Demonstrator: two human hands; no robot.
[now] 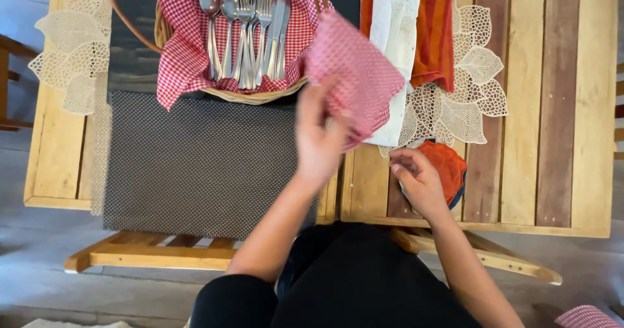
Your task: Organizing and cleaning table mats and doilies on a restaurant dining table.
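Note:
My left hand point(320, 138) is raised above the table edge and holds a folded red-and-white checked napkin point(357, 75) by its lower corner. Beside it, my right hand point(418, 184) rests near the front edge of the wooden table point(559, 139) and touches an orange cloth point(448, 165) bunched under its fingers. A wicker basket point(250, 95) lined with red checked cloth stands at the back left and holds several spoons, forks and knives point(246, 29).
A dark mesh placemat point(195, 165) lies in front of the basket. A white cloth point(396, 16) and an orange striped cloth point(434, 36) lie on a cream leaf-cut placemat point(468, 100). Another leaf mat point(68, 42) is far left. A wooden chair frame point(156, 253) sits below.

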